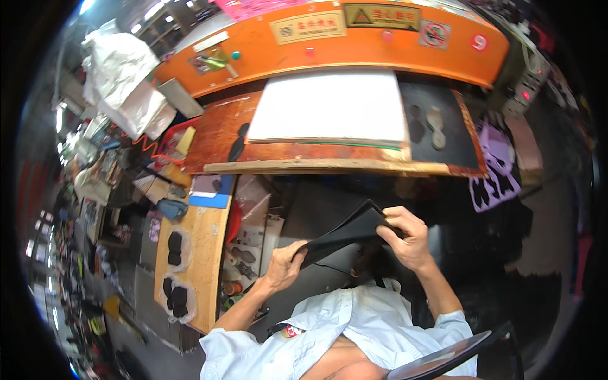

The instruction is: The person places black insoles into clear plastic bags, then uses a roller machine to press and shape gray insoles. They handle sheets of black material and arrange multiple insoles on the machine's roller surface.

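Both my hands hold a folded or layered black sheet (342, 235) in front of my body, below the work table's front edge. Its material I cannot make out. My left hand (284, 266) grips the lower left end, thumb on top. At the upper right end, my right hand (406, 238) pinches the sheet between thumb and curled fingers. The layers part a little along the far edge, and the sheet tilts up toward the right.
A white board (329, 107) lies on the table before an orange machine (240, 54). Sole-shaped pieces (436, 126) rest on a black surface to its right. Purple cut-out scrap (494, 168) hangs at the right. A wooden side table (202, 253) holds bagged black pieces (179, 301).
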The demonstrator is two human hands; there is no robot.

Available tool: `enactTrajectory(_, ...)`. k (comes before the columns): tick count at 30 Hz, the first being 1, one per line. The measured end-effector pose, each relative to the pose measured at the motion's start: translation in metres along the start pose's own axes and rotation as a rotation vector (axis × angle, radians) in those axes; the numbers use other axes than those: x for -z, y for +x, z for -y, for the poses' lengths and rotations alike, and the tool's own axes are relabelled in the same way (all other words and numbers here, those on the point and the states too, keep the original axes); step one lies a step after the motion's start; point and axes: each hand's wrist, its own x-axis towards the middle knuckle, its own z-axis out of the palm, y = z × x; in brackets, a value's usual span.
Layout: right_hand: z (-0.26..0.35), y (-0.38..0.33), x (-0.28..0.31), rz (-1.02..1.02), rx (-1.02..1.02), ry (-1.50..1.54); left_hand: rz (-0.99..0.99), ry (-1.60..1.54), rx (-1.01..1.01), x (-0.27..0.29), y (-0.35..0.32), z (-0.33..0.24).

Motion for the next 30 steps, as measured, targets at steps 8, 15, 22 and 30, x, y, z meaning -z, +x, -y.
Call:
enactTrajectory(8, -0.169, -0.035, 0.015, 0.135, -0.818, -0.018, 0.059, 0.110, -0.092, 0.078, 0.103, -0.019)
enactTrajectory(15, -0.159, 0.026, 0.000, 0.101, -0.680, 0.101, 0.059, 0.578, -0.286, 0.208, 0.268, -0.073)
enactTrajectory(22, -0.167, 0.064, -0.030, -0.299, -0.933, -0.156, -0.410, 0.768, -0.891, 0.155, 0.471, -0.099)
enactTrajectory(30, -0.174, 0.079, 0.009, -0.302, -0.881, 0.139, -0.903, 0.005, 0.478, 0.034, 0.236, 0.200)
